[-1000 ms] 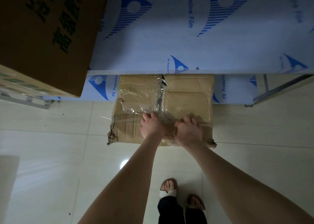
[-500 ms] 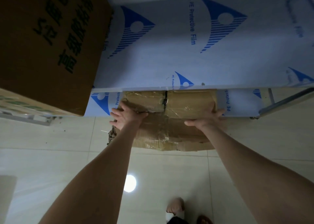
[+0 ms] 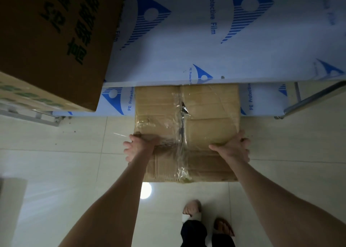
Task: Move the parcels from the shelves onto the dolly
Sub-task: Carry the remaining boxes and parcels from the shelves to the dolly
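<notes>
Battered brown cardboard parcel bound in clear tape (image 3: 187,132) lies half out of the film-covered lower shelf (image 3: 119,101), its near end over the pale tiled floor (image 3: 65,162). I hold both sides, likely to balance the weight. My left hand (image 3: 137,149) curls over the left edge. My right hand (image 3: 234,150) has its thumb on top and fingers (image 3: 245,143) wrapped round the right edge. Dolly unseen.

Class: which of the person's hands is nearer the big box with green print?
Left. The left hand grips the taped parcel at its left edge, below the printed box; the right hand grips the parcel's right edge, farther off.
</notes>
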`<action>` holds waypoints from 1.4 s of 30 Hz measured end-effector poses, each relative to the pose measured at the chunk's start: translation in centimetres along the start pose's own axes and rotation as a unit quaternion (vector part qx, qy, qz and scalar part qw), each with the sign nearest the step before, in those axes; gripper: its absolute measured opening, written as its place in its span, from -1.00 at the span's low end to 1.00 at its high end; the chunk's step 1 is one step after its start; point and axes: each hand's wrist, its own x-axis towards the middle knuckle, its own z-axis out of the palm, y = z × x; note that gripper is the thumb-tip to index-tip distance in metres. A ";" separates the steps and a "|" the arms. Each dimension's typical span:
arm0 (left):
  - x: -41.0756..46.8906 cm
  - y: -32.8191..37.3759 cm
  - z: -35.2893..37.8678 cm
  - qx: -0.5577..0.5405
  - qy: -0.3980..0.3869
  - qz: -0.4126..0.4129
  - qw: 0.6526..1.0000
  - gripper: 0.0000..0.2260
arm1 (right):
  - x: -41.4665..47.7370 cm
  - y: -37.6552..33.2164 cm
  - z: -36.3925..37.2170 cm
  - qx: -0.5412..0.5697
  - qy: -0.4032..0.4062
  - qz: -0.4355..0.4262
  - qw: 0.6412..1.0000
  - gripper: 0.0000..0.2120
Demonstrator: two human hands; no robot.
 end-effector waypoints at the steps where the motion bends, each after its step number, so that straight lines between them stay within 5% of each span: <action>1: -0.6 -1.1 0.4 0.003 -0.005 -0.009 1.000 -0.13 | -0.5 1.0 0.4 -0.002 -0.003 0.005 1.000 0.22; 12: -3.7 -12.9 6.4 0.014 -0.107 -0.063 0.992 -0.38 | -5.0 11.2 4.6 -0.028 -0.074 0.104 0.991 0.21; 24: 1.3 -1.3 1.8 -0.132 0.000 0.080 0.988 -0.37 | -1.6 6.0 3.8 0.017 0.036 -0.008 0.999 -0.09; 42: 5.0 -3.0 3.4 -0.323 -0.074 0.054 0.942 -0.30 | 3.8 5.6 3.7 0.224 0.035 0.017 0.974 0.05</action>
